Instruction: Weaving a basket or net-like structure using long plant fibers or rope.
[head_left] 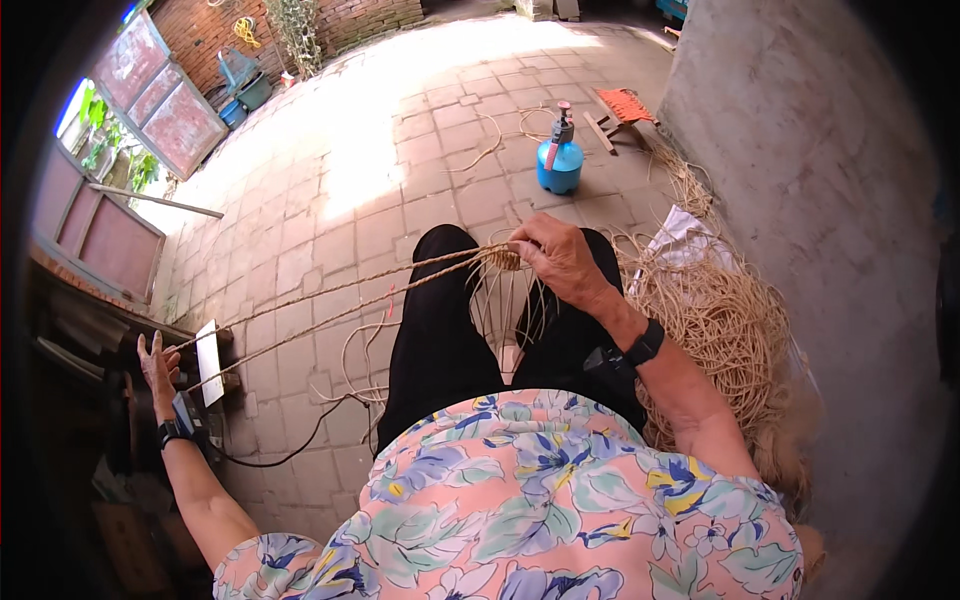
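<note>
The right hand is over the wearer's right knee, its thumb and fingertips pinching the near end of a knotted bundle of tan fibre, tight and ridged in texture, which sits between the black trouser knees. Thin, pale loose strands hang from it in loops toward the lap. From the bundle two twisted cords, rope-like and straight, stretch taut across to the far left and draw apart slightly on the way. There the left hand is raised with its fingers parted beside the far ends of the cords; whether it pinches them I cannot tell. Just beside that hand stands a flat, smooth white board, with dark, shadowed equipment around it. To the right of the legs lies a big tangled heap of cord, wiry and looping, with a crumpled white cloth partly under it, near a rough, grey plastered wall. Beyond the knees, on a floor of blocky paving, stand a rounded, glossy blue plastic spray bottle and a low wooden stool with a woven orange seat. The shirt is soft pink cloth printed with flowers and leaves.
</note>
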